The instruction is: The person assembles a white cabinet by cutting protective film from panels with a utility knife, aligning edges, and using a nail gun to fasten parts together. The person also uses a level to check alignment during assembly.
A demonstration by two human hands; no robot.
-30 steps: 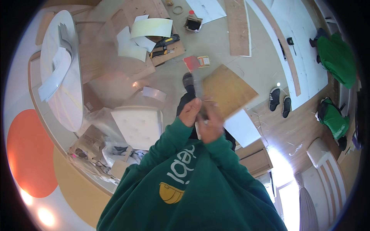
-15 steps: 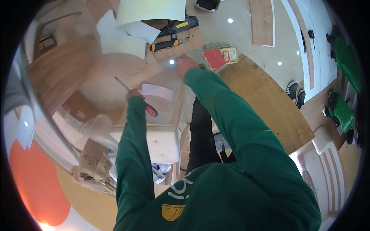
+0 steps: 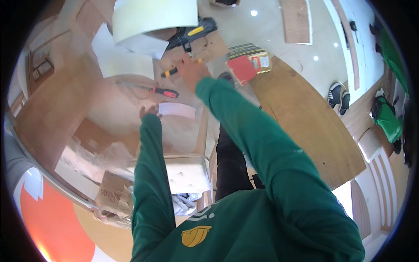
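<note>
My right hand is on a yellow-and-black utility knife, whose two ends show on either side of my fingers. My left hand hovers low with fingers apart, holding nothing, beside a curved pale strip. Just beyond it lies a hand tool with a red-and-black handle and a long thin metal shaft, which looks like a file. A black power tool with a yellow label rests on a wooden board past my right hand.
Curved white sheets lie at the far left. A red sandpaper-like piece leans by a box, next to a curved wooden tabletop. A white cushioned seat stands close to me. Bagged cardboard sits at left.
My left hand has let go of the red-handled tool, which now lies on the surface. My right hand has moved left from beside the box onto the utility knife.
</note>
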